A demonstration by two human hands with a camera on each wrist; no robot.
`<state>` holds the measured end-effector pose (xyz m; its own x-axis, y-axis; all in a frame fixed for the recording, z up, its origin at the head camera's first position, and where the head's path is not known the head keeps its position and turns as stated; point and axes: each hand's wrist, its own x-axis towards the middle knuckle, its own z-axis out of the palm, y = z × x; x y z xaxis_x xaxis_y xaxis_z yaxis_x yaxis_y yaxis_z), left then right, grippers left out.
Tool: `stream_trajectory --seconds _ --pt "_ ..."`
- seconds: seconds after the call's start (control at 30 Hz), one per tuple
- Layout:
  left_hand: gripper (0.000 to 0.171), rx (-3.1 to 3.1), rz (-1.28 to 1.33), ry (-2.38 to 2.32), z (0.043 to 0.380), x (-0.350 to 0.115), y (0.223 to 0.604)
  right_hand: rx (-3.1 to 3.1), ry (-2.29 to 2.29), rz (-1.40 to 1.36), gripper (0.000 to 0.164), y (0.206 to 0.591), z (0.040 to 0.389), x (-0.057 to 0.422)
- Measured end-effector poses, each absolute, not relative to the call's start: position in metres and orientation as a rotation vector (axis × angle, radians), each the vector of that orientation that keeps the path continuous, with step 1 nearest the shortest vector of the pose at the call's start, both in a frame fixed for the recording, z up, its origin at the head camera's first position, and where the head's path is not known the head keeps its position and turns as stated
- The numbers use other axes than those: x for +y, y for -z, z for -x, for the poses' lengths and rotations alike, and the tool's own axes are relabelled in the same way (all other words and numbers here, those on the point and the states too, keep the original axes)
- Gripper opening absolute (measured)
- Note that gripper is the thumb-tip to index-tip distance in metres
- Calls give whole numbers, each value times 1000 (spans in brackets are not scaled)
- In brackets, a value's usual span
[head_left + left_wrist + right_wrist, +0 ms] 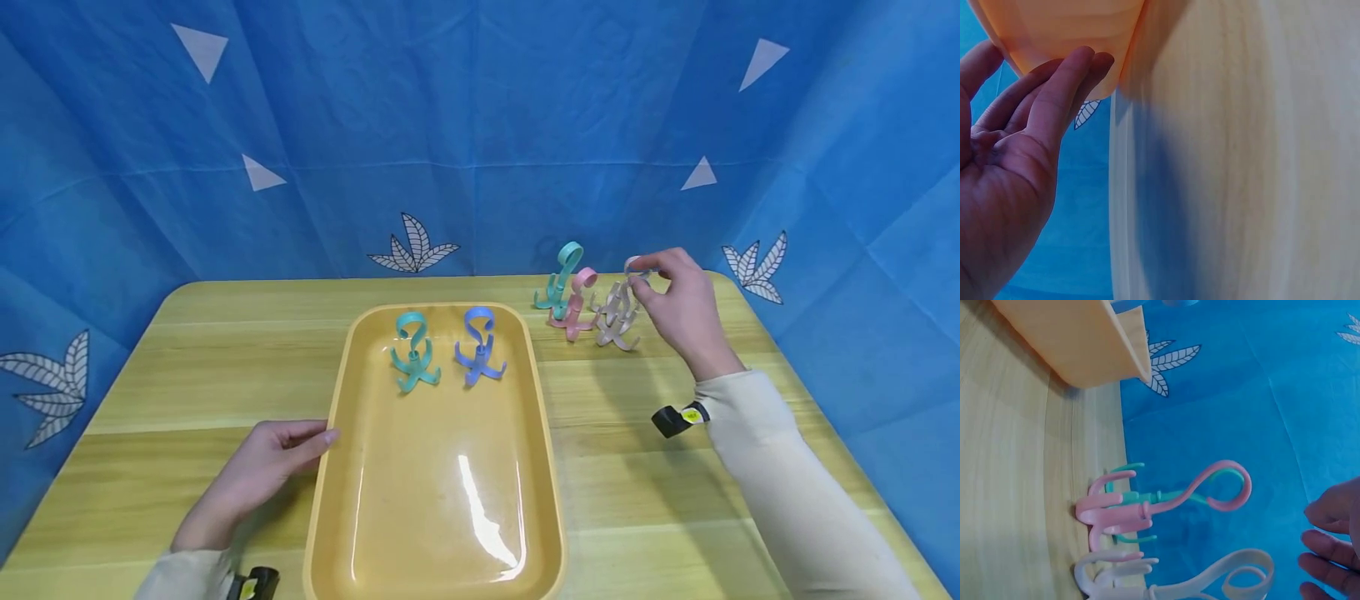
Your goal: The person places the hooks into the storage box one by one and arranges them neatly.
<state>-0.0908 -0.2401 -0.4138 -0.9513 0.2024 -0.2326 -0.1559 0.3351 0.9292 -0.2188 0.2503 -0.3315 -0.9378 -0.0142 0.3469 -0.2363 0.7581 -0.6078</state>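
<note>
Tray [435, 500]: left hand [273, 467] pinches its left rim; white hooks [1175, 590] crowd beyond its right side.
Right hand [681, 304], also right of tray, parts thumb and fingers slightly; close-set loops might snag, dragging both or toppling pink hook [1119, 517].

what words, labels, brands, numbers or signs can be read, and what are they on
No text can be read.
Yellow label on the black device at the right cream sleeve: dark marks, too small to read.
Second yellow label on the second black device at the left cream sleeve: also too small.
Yellow rectangular plastic tray, multicoloured plastic hooks, blue fabric backdrop: no lettering visible.
</note>
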Motion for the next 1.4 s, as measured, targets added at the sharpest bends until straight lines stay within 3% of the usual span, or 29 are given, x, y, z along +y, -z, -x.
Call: stream_trajectory --seconds 0.5,1.4 --pt "47 2291 -32 -1661 91 -239 415 -2777 -1026 -64 35 345 224 265" --pt "47 2302 -4 -1666 89 -240 416 -2738 -1089 -26 26 346 227 265"
